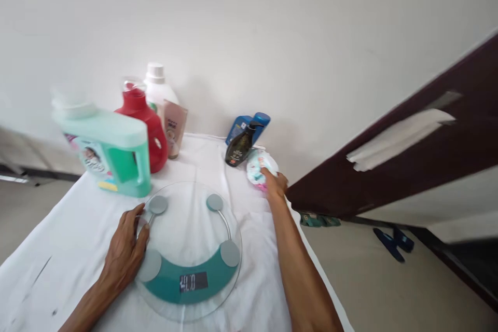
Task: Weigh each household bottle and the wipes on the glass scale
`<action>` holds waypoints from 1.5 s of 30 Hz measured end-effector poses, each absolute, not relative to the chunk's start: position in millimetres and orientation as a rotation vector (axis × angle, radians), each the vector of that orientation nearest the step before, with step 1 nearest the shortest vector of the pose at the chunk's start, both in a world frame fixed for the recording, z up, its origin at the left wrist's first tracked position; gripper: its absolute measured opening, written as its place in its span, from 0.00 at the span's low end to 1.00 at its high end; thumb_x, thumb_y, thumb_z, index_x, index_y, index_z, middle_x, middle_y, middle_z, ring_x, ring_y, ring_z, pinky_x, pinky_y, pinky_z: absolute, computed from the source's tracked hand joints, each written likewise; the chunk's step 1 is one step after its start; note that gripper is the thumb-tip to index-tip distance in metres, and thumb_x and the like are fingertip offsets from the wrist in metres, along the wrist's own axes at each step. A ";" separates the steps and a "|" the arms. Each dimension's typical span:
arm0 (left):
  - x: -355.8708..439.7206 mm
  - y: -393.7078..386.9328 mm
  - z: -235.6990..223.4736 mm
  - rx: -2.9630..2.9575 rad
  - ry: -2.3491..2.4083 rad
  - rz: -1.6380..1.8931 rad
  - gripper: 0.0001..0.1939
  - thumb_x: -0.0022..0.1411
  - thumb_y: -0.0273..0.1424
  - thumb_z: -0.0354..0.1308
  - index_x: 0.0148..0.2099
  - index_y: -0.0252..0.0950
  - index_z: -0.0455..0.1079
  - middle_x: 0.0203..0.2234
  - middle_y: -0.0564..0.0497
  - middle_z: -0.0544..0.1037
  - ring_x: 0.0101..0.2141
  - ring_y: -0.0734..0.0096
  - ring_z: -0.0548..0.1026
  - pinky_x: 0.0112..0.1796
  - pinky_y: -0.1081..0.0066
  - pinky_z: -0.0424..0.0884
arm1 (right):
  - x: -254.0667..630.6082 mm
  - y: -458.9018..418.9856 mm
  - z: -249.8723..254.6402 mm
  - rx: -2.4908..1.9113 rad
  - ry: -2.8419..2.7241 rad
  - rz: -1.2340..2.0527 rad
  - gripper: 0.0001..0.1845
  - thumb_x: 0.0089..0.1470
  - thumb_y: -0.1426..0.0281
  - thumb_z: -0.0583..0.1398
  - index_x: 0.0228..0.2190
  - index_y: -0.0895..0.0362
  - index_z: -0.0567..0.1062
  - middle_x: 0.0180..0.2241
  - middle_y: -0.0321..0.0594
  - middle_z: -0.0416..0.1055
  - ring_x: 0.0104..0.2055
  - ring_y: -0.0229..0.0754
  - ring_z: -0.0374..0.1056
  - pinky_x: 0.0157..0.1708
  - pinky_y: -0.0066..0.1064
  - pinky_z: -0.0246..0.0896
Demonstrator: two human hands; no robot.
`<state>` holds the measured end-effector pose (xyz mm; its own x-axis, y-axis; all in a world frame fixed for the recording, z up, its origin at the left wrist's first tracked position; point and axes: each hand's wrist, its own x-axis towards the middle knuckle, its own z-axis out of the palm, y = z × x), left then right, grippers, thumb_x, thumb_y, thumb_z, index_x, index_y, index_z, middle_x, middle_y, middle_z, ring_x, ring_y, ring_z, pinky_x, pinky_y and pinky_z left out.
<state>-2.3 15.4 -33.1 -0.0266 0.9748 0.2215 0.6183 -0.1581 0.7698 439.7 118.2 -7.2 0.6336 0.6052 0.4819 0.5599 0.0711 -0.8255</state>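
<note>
A round glass bathroom scale with a teal band and a lit display lies on the white cloth in front of me. At its left rim, my left hand is closed, thumb and fingers around a small clear round thing whose kind I cannot make out. Farther off to the right, my right hand grips a white plastic packet with teal and pink print. Just left of that packet stands a dark pump bottle, in front of blue bottles.
A green detergent jug, a red jug, a white bottle and a pinkish pouch stand at the back left. The wall rises behind the cloth-covered table. Dark slippers lie on the floor at right.
</note>
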 end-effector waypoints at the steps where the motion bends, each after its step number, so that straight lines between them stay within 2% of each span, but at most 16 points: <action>1: -1.6 13.6 -32.3 1.822 1.646 1.052 0.26 0.68 0.44 0.51 0.62 0.35 0.67 0.47 0.41 0.77 0.45 0.53 0.79 0.48 0.52 0.78 | 435.3 105.7 -4.8 -1.596 -0.936 0.103 0.19 0.54 0.54 0.69 0.26 0.55 0.73 0.22 0.35 0.70 0.22 0.39 0.65 0.20 0.31 0.62; 3: -0.7 11.3 -32.0 1.835 1.613 1.052 0.24 0.70 0.40 0.50 0.63 0.35 0.66 0.48 0.41 0.76 0.48 0.54 0.78 0.51 0.52 0.76 | 422.8 79.1 0.9 -1.623 -0.826 0.228 0.21 0.44 0.52 0.70 0.24 0.54 0.71 0.17 0.30 0.65 0.18 0.38 0.61 0.17 0.32 0.58; 6: -0.9 11.0 -35.4 1.863 1.602 1.061 0.23 0.70 0.34 0.50 0.64 0.35 0.64 0.49 0.41 0.75 0.49 0.56 0.78 0.51 0.54 0.76 | 394.1 39.0 14.3 -1.616 -0.747 0.409 0.23 0.35 0.55 0.71 0.30 0.58 0.76 0.23 0.33 0.72 0.22 0.38 0.66 0.21 0.30 0.64; 8: -1.7 11.2 -38.4 1.884 1.605 1.073 0.23 0.69 0.31 0.50 0.64 0.35 0.64 0.48 0.42 0.75 0.48 0.57 0.77 0.51 0.54 0.76 | 367.2 15.1 25.7 -1.541 -0.742 0.588 0.25 0.33 0.59 0.73 0.34 0.58 0.78 0.28 0.34 0.75 0.26 0.38 0.69 0.24 0.29 0.67; 12: -3.1 11.7 -40.8 1.917 1.599 1.081 0.23 0.68 0.29 0.52 0.63 0.35 0.64 0.48 0.42 0.75 0.49 0.58 0.77 0.51 0.54 0.76 | 303.2 -13.3 41.7 -1.486 -1.037 0.764 0.24 0.40 0.59 0.72 0.39 0.57 0.79 0.28 0.33 0.74 0.24 0.35 0.64 0.23 0.27 0.63; 14: -3.8 12.4 -40.2 1.924 1.591 1.082 0.23 0.67 0.28 0.52 0.63 0.36 0.64 0.48 0.42 0.75 0.49 0.57 0.76 0.51 0.54 0.76 | 273.3 -17.9 42.3 -1.515 -1.212 0.753 0.26 0.44 0.58 0.71 0.44 0.56 0.79 0.31 0.34 0.76 0.26 0.37 0.65 0.24 0.29 0.65; 17: -4.7 13.4 -38.8 1.931 1.587 1.074 0.23 0.67 0.28 0.52 0.63 0.35 0.64 0.48 0.42 0.75 0.49 0.57 0.77 0.50 0.53 0.76 | 241.8 -20.5 37.0 -1.495 -1.499 0.619 0.27 0.48 0.60 0.68 0.50 0.54 0.77 0.42 0.40 0.80 0.38 0.45 0.74 0.38 0.37 0.74; 20: -5.5 14.0 -37.8 1.939 1.587 1.055 0.22 0.67 0.29 0.52 0.62 0.35 0.64 0.49 0.41 0.75 0.49 0.57 0.76 0.51 0.52 0.75 | 235.5 -24.8 30.6 -1.440 -1.695 0.514 0.29 0.51 0.60 0.67 0.55 0.53 0.74 0.52 0.46 0.78 0.52 0.52 0.75 0.52 0.46 0.73; 22: -6.0 14.4 -37.8 1.935 1.589 1.050 0.22 0.66 0.29 0.53 0.62 0.36 0.64 0.49 0.41 0.75 0.50 0.57 0.76 0.51 0.51 0.75 | 245.0 -30.5 25.3 -1.400 -1.676 0.578 0.35 0.52 0.53 0.68 0.58 0.52 0.72 0.58 0.48 0.75 0.59 0.55 0.72 0.57 0.50 0.70; 24: -6.3 14.7 -38.2 1.936 1.587 1.052 0.22 0.66 0.29 0.53 0.62 0.37 0.64 0.50 0.41 0.75 0.50 0.57 0.76 0.51 0.51 0.75 | 260.0 -38.4 17.0 -1.348 -1.530 0.659 0.38 0.55 0.45 0.65 0.60 0.52 0.72 0.61 0.49 0.73 0.62 0.56 0.70 0.56 0.51 0.70; 26: -6.5 15.0 -38.3 1.944 1.581 1.055 0.21 0.66 0.29 0.53 0.61 0.37 0.64 0.50 0.41 0.75 0.50 0.56 0.76 0.51 0.51 0.75 | 274.7 -46.5 5.4 -1.354 -1.280 0.618 0.34 0.61 0.43 0.58 0.55 0.55 0.75 0.55 0.51 0.77 0.58 0.56 0.74 0.50 0.49 0.73; 28: -6.7 15.1 -37.9 1.950 1.579 1.050 0.21 0.66 0.28 0.52 0.61 0.38 0.64 0.50 0.42 0.75 0.50 0.56 0.76 0.51 0.51 0.75 | 285.5 -51.7 -7.1 -1.439 -1.025 0.484 0.32 0.65 0.44 0.53 0.46 0.58 0.78 0.44 0.50 0.80 0.48 0.53 0.78 0.41 0.44 0.74; 31: -6.9 15.4 -36.6 1.945 1.592 1.032 0.22 0.66 0.28 0.53 0.61 0.38 0.64 0.50 0.42 0.75 0.50 0.56 0.76 0.52 0.51 0.75 | 293.7 -51.2 -19.9 -1.529 -0.857 0.329 0.32 0.66 0.44 0.51 0.38 0.59 0.78 0.34 0.47 0.78 0.37 0.48 0.77 0.32 0.38 0.70; 39: -7.2 15.9 -36.6 1.970 1.592 1.044 0.21 0.66 0.29 0.53 0.61 0.36 0.65 0.49 0.41 0.76 0.50 0.56 0.76 0.51 0.50 0.75 | 294.3 -45.8 -16.3 -1.485 -0.929 0.315 0.29 0.67 0.47 0.53 0.37 0.58 0.78 0.32 0.43 0.78 0.36 0.46 0.76 0.30 0.35 0.70; 45: -6.4 15.4 -34.0 1.953 1.598 1.015 0.21 0.66 0.28 0.52 0.61 0.36 0.65 0.50 0.40 0.75 0.50 0.56 0.76 0.51 0.51 0.75 | 281.0 -54.5 -3.8 -1.326 -1.054 0.218 0.21 0.69 0.54 0.56 0.39 0.57 0.80 0.34 0.41 0.79 0.35 0.44 0.77 0.36 0.39 0.73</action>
<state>-6.4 15.4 -34.0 0.0734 0.9595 0.2719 0.6539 -0.2521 0.7133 281.0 -54.5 -3.8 0.5487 0.6711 0.4985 0.4178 0.2964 -0.8588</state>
